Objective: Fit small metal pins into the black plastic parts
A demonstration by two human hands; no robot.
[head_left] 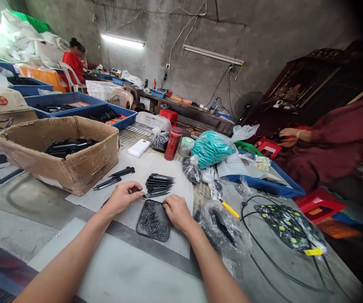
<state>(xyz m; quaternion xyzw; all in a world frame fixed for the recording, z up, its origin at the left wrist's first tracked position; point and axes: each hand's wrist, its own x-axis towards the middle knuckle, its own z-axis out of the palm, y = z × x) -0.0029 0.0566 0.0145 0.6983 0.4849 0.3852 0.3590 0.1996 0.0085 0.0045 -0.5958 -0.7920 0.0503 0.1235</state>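
Assembly step, I judge: left hand (123, 197) fingers clenched on black pen part just above tray (153, 220); right hand (177, 210) fingers pinching at tray's upper-right rim, contents unclear. Next needs fine pinch from tray.

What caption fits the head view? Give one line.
Left hand and right hand at a black tray of small pins.

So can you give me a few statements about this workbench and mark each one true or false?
1. The right hand rests at the edge of a black tray of small pins. True.
2. The cardboard box holds teal parts. False: it holds black pieces; the teal parts are in a clear bag.
3. The left hand holds the red bottle. False: the bottle stands apart, farther back.
4. A stack of black pieces lies just beyond the tray. True.
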